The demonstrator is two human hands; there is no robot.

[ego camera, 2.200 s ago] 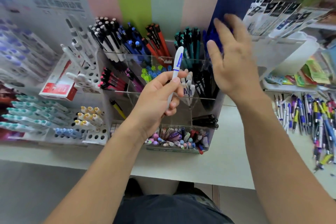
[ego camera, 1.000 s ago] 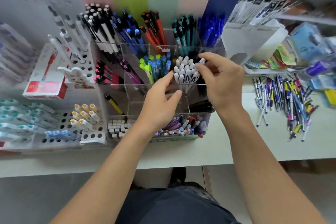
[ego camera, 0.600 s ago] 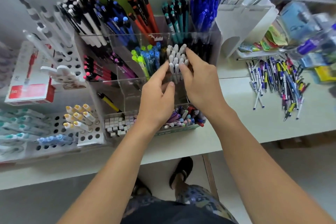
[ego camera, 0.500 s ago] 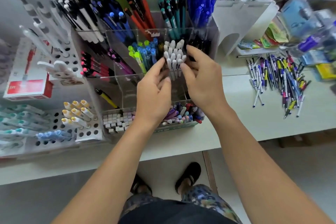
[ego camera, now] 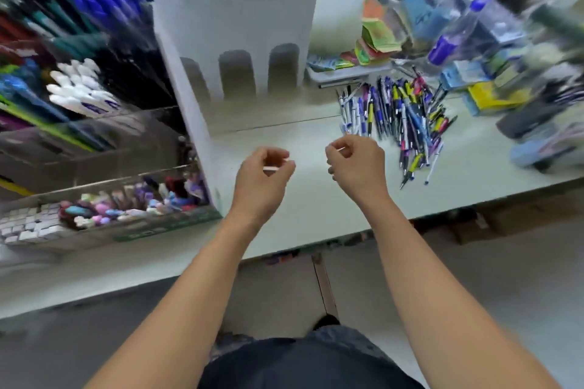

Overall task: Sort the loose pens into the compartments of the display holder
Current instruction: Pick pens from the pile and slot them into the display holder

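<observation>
Dozens of loose pens (ego camera: 399,118) lie heaped on the counter (ego camera: 316,205), and that heap is what our next reach turns on. From our hands it sits ahead and off to our right side. Most of the pens lie with their long axes running away from us, roughly parallel, tips towards the near edge of the counter; a few at the near end of the heap splay out at a slant.

Our right hand (ego camera: 355,163) hangs just beside the near left corner of the heap, almost touching the closest pens, so we judge it the hand to make the pick. Its fingers are loosely curled and hold nothing that we can see. Our left hand (ego camera: 264,177) hovers further from the heap, on the far side of the right hand, fingers likewise loosely curled and empty as far as the blur lets us tell.

Well beyond the left hand from the heap stands the display holder (ego camera: 104,136), its clear compartments already carrying white-capped pens (ego camera: 77,88) and coloured ones. A white stand (ego camera: 240,50) rises between the heap and the holder.

Motion blur smears everything, and we can read no brand, label or writing.
</observation>
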